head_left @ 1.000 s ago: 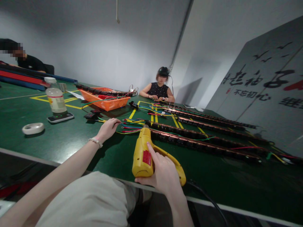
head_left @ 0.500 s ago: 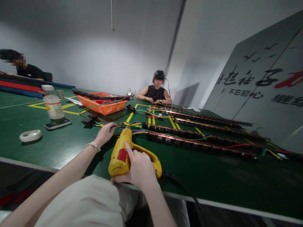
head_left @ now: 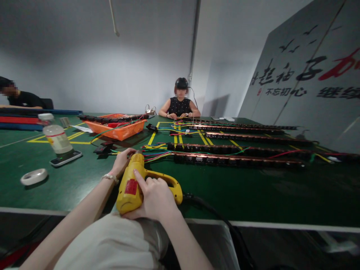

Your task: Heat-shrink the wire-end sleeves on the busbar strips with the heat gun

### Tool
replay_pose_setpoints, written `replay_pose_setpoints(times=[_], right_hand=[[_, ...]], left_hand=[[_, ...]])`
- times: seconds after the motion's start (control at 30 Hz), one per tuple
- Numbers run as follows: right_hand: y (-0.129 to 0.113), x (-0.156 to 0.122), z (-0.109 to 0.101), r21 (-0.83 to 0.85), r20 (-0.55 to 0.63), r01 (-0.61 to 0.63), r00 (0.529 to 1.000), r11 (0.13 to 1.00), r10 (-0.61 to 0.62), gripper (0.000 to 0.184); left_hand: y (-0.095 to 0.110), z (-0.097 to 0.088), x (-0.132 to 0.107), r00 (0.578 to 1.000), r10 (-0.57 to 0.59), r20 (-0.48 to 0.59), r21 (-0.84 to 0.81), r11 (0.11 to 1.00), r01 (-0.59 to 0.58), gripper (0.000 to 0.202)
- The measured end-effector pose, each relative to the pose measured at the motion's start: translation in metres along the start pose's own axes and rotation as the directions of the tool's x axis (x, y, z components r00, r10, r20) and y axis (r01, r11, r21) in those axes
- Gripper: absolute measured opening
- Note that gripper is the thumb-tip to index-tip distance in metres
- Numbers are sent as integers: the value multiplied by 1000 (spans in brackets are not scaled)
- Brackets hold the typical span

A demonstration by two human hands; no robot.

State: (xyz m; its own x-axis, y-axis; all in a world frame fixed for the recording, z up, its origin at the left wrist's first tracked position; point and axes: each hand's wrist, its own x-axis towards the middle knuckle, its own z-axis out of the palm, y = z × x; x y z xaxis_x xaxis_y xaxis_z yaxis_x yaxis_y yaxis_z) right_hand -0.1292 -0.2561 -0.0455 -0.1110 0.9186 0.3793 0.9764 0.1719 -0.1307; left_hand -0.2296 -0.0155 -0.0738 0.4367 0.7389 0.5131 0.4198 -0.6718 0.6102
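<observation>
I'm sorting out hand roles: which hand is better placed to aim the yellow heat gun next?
Probably the right hand: it holds the yellow heat gun by its body. The left hand is by the coloured wires, partly hidden behind the gun.

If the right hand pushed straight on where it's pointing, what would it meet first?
Probably the coloured wires, met by the yellow tool that the right hand holds; depth there is unclear.
</observation>
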Motion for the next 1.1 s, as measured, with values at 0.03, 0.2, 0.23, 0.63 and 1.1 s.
replay_pose_setpoints(times=[0.03, 0.2, 0.23, 0.63, 1.1], right_hand=[[0, 0, 0, -2, -5, 1, 1000, 1000, -2, 116], [6, -6, -8, 3, -1, -7, 1000, 1000, 7, 114], [8, -8, -11, 1, 3, -16, 1000, 1000, 16, 113], [40, -40, -34, 15, 27, -133, 991, 991, 133, 117], [51, -54, -39, -6, 32, -223, 974, 975, 223, 118]], left_hand=[[0, 0, 0, 1000, 3, 8, 12, 1000, -3, 32], [3, 0, -2, 999, 54, 1, 84, 995, -54, 29], [3, 0, -2, 998, 66, -8, 98, 993, -64, 29], [6, 0, -4, 988, 150, -38, 196, 971, -140, 25], [-2, 8, 0, 989, 150, -20, 185, 972, -144, 24]])
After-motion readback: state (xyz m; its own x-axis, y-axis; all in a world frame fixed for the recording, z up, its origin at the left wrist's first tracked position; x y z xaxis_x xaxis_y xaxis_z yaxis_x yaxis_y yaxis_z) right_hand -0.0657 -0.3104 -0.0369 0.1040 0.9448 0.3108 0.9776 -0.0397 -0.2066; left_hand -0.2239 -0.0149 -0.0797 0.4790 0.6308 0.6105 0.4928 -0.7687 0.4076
